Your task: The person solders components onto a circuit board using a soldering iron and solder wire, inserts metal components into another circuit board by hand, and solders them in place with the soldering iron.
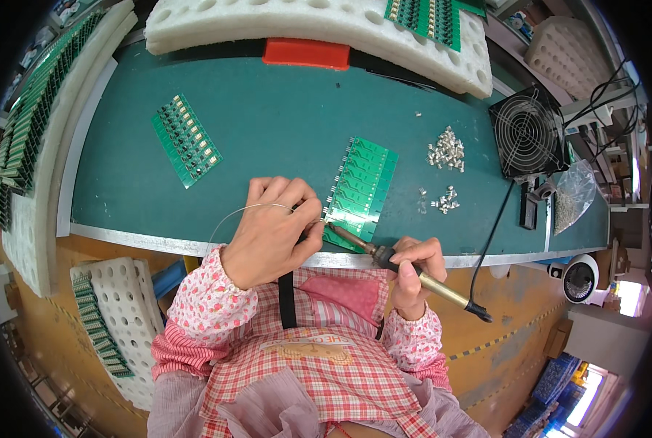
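Observation:
My right hand [414, 271] is closed round a soldering iron [443, 288], whose tip points left onto the near left edge of a green circuit board panel [362, 186]. Close by that same edge, my left hand [276, 230] pinches a thin solder wire [232, 213]; the wire loops out to the left over the back of the hand. Small metal parts stick out along the panel's left edge. Further left on the green mat lies a second circuit board panel [187, 139], with rows of black and pale components facing up.
Right of the panel lie two piles of small metal parts [446, 151]. A black fan [528, 133] and a plastic bag [574, 191] stand beyond them. White foam trays [318, 22] with boards line the back and left. A red tray [306, 53] sits at the back; the iron's cord [495, 241] crosses the table's right side.

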Demonstrator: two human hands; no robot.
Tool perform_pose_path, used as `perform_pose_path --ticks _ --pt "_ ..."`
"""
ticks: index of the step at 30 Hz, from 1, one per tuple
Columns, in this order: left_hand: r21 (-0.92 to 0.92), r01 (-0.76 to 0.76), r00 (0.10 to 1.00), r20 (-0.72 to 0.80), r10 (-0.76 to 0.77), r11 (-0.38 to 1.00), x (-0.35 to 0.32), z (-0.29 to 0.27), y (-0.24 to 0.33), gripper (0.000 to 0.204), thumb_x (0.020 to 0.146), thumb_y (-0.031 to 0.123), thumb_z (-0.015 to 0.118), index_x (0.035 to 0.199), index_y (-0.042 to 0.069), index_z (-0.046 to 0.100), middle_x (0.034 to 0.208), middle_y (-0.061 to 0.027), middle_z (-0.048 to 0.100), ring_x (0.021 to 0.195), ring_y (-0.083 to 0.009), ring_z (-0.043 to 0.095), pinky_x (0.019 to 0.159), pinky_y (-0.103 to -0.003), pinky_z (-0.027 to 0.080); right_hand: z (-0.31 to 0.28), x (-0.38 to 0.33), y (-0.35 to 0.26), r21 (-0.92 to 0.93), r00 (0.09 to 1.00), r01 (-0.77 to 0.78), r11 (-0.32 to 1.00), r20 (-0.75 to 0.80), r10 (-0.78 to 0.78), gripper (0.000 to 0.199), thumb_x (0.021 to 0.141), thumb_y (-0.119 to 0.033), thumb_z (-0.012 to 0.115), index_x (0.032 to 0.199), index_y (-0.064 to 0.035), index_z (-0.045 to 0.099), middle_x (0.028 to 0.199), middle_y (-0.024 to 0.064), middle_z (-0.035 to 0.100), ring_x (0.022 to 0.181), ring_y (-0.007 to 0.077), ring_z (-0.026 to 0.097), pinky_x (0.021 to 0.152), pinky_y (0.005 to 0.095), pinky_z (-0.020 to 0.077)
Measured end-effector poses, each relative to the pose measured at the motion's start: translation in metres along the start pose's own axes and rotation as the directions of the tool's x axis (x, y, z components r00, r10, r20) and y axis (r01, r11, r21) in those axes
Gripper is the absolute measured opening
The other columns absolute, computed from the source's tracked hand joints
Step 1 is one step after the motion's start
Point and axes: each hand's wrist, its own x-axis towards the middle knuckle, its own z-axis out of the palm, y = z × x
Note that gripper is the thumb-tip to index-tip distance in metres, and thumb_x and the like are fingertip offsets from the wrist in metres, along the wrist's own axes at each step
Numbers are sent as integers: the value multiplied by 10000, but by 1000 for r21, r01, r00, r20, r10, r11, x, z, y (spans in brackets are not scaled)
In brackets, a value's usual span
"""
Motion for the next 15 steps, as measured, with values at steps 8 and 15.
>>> perform_pose_path --ticks 8,15 --pt "-7 16 1000 8 -16 1000 0 1 -1 151 731 60 646 797 74 511 891 -55 514 842 -255 477 826 -394 347 0 1 0 -16 1000 10 1000 19 -10 152 824 -119 576 795 21 525 592 90 569 463 149 493 457 287 398" --pt "14 8 1000 2 -8 1000 0 1 -2 151 724 62 651 792 78 517 897 -53 511 844 -253 473 820 -395 344 1 2 0 -15 1000 12 1000 15 -12 130 803 -101 570 781 20 528 557 71 536 439 141 473 447 290 392"
